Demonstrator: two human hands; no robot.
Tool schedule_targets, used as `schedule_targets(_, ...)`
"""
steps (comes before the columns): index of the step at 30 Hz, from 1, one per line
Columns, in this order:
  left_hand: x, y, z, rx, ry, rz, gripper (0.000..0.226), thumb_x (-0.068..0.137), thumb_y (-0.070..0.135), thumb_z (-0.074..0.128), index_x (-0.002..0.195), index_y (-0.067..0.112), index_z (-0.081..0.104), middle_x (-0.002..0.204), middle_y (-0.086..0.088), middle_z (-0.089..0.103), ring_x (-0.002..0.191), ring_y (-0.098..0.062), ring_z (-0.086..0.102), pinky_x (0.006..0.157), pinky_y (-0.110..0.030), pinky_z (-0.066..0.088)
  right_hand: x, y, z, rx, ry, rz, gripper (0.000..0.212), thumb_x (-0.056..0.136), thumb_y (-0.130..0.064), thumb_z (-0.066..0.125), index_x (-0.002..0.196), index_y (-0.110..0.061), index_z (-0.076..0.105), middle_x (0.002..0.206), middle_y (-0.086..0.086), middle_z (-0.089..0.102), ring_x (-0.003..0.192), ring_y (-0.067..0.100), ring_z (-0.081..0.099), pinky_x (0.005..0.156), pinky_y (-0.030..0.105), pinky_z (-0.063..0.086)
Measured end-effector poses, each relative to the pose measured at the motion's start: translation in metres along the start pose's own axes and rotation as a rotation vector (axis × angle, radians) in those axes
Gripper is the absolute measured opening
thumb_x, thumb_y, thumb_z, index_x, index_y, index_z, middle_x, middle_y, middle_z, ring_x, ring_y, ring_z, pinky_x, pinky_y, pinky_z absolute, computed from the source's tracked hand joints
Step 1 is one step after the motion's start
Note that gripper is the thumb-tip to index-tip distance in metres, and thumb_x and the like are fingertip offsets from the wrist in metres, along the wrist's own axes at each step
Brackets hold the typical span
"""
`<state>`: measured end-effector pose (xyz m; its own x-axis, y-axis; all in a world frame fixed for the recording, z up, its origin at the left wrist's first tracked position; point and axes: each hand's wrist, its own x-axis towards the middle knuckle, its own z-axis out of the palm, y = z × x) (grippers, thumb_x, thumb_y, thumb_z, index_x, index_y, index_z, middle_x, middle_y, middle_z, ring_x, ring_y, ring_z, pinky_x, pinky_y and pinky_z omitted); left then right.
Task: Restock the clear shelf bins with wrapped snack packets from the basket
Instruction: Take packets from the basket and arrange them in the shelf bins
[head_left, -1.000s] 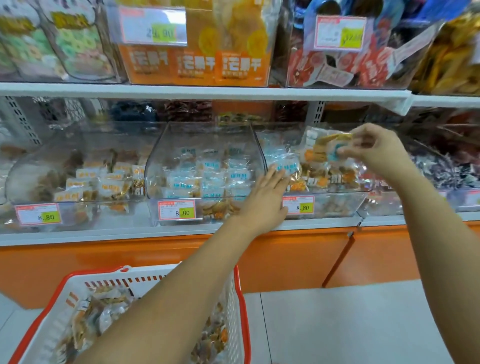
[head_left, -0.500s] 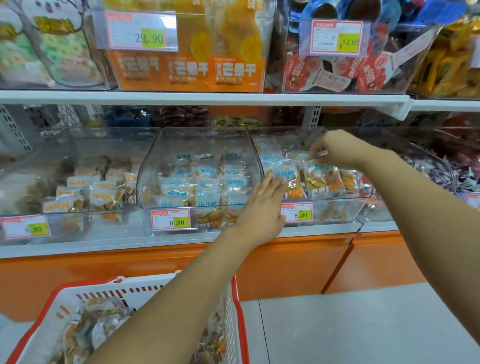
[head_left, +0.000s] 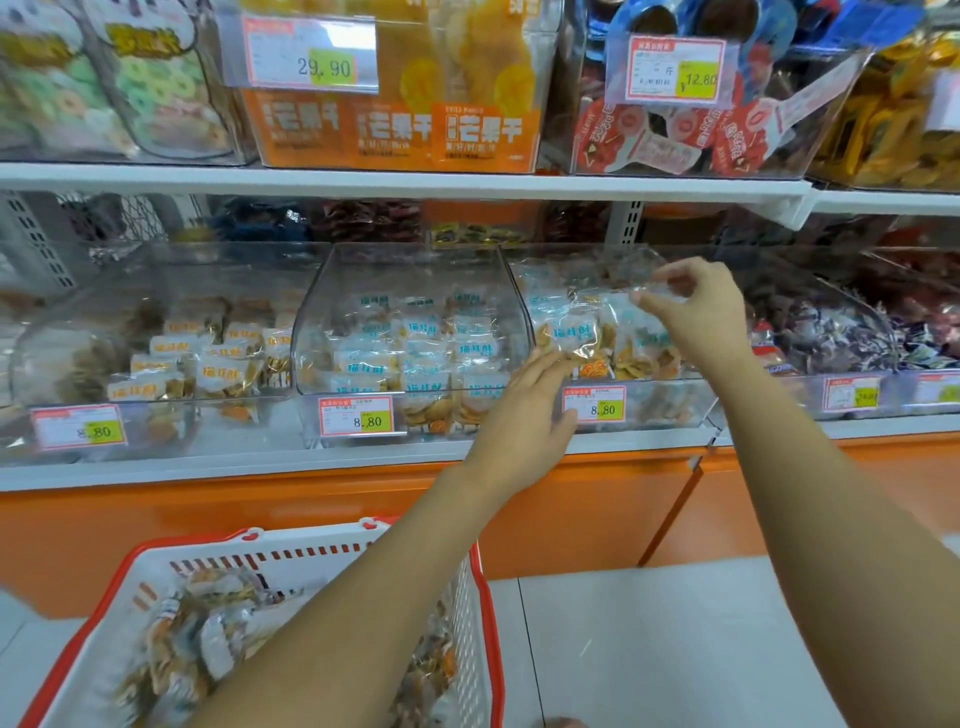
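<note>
Clear bin (head_left: 670, 402) at the shelf (head_left: 208, 462) front edge: left hand (head_left: 524, 415), fingers spread, touches the front snack packet (head_left: 571, 338); right hand (head_left: 698, 317) curled just above the packets, grip indeterminate.

L hand (head_left: 524, 410) flat, R hand (head_left: 698, 312) loosely curled
</note>
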<state>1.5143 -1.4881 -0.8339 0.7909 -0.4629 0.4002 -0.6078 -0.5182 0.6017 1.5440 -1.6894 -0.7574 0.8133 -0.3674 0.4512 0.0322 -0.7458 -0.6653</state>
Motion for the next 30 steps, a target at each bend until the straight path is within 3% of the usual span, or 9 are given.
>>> schedule_targets(3, -0.029, -0.005, -0.007, -0.055, 0.068, -0.074, 0.04, 0.098, 0.025, 0.049, 0.138, 0.017, 0.047, 0.143, 0.004, 0.042, 0.133, -0.007, 0.034, 0.103, -0.012, 0.02, -0.031, -0.009, 0.019, -0.017, 0.242, -0.122, 0.018, 0.088, -0.033, 0.064, 0.091, -0.015, 0.062, 0.104, 0.005, 0.051, 0.104, 0.02, 0.048, 0.085, 0.024, 0.034)
schedule_targets(10, -0.089, -0.047, -0.014, 0.003, 0.055, -0.25, 0.029, 0.098, 0.026, 0.049, 0.125, 0.019, 0.057, 0.131, 0.006, 0.052, 0.125, -0.007, 0.044, 0.106, -0.022, 0.034, -0.067, -0.001, 0.047, 0.047, 0.356, -0.239, 0.02, 0.09, -0.027, 0.06, 0.086, -0.007, 0.059, 0.092, 0.011, 0.054, 0.088, 0.019, 0.047, 0.076, 0.025, 0.033)
schedule_targets(13, -0.103, -0.06, -0.021, -0.032, 0.082, -0.304, 0.016, 0.097, 0.026, 0.051, 0.095, 0.016, 0.063, 0.096, 0.004, 0.063, 0.09, -0.01, 0.057, 0.082, -0.023, 0.045, -0.1, -0.017, 0.067, 0.118, 0.142, -0.341, 0.02, 0.091, -0.022, 0.061, 0.077, -0.011, 0.052, 0.071, -0.004, 0.048, 0.067, 0.011, 0.043, 0.06, 0.021, 0.034)
schedule_targets(15, -0.121, -0.079, -0.024, -0.021, 0.084, -0.425, 0.032, 0.097, 0.029, 0.051, 0.069, 0.014, 0.053, 0.065, 0.001, 0.053, 0.063, -0.016, 0.049, 0.064, -0.032, 0.041, -0.13, -0.021, 0.089, 0.072, -0.118, -0.364, 0.026, 0.092, -0.025, 0.063, 0.073, -0.016, 0.047, 0.062, -0.009, 0.044, 0.059, 0.012, 0.041, 0.054, 0.023, 0.033)
schedule_targets(18, -0.16, -0.115, -0.028, 0.043, 0.003, -0.664, 0.043, 0.097, 0.031, 0.05, 0.058, 0.015, 0.043, 0.053, 0.0, 0.042, 0.053, -0.018, 0.044, 0.056, -0.03, 0.034, -0.18, -0.008, 0.132, -0.092, -0.533, -0.371, 0.027, 0.093, -0.034, 0.059, 0.07, -0.024, 0.047, 0.066, -0.009, 0.047, 0.062, 0.013, 0.048, 0.057, 0.029, 0.035)
schedule_targets(20, -0.188, -0.14, -0.026, 0.136, -0.121, -0.773, 0.038, 0.096, 0.031, 0.051, 0.062, 0.014, 0.048, 0.058, -0.001, 0.048, 0.06, -0.022, 0.054, 0.058, -0.029, 0.038, -0.208, 0.009, 0.158, -0.236, -0.686, -0.293, 0.02, 0.095, -0.039, 0.052, 0.098, -0.022, 0.06, 0.101, -0.004, 0.058, 0.095, 0.017, 0.058, 0.076, 0.031, 0.046)
schedule_targets(23, -0.227, -0.17, -0.016, 0.21, -0.266, -0.875, 0.019, 0.092, 0.032, 0.058, 0.093, 0.014, 0.063, 0.088, -0.002, 0.065, 0.083, -0.019, 0.063, 0.071, -0.029, 0.049, -0.24, 0.033, 0.178, -0.319, -0.886, -0.107, 0.066, 0.095, -0.04, 0.051, 0.15, -0.019, 0.022, 0.16, -0.001, 0.01, 0.144, 0.023, 0.023, 0.111, 0.043, 0.034)
schedule_targets(26, -0.25, -0.189, 0.0, 0.235, -0.359, -0.796, 0.038, 0.089, 0.022, 0.061, 0.125, 0.017, 0.052, 0.121, -0.006, 0.056, 0.104, -0.021, 0.058, 0.085, -0.031, 0.05, -0.26, 0.04, 0.181, -0.32, -1.01, -0.052, 0.087, 0.095, -0.035, 0.054, 0.152, -0.019, -0.009, 0.16, 0.002, -0.014, 0.138, 0.028, 0.036, 0.104, 0.044, 0.043)
schedule_targets(30, -0.246, -0.204, 0.028, 0.395, -0.462, -0.475, 0.057, 0.089, 0.01, 0.057, 0.143, 0.016, 0.038, 0.146, -0.006, 0.04, 0.132, -0.024, 0.039, 0.105, -0.032, 0.039, -0.264, 0.041, 0.182, -0.281, -1.0, -0.019, 0.087, 0.097, -0.03, 0.051, 0.151, -0.02, -0.016, 0.16, 0.002, -0.016, 0.122, 0.026, 0.053, 0.093, 0.036, 0.05)
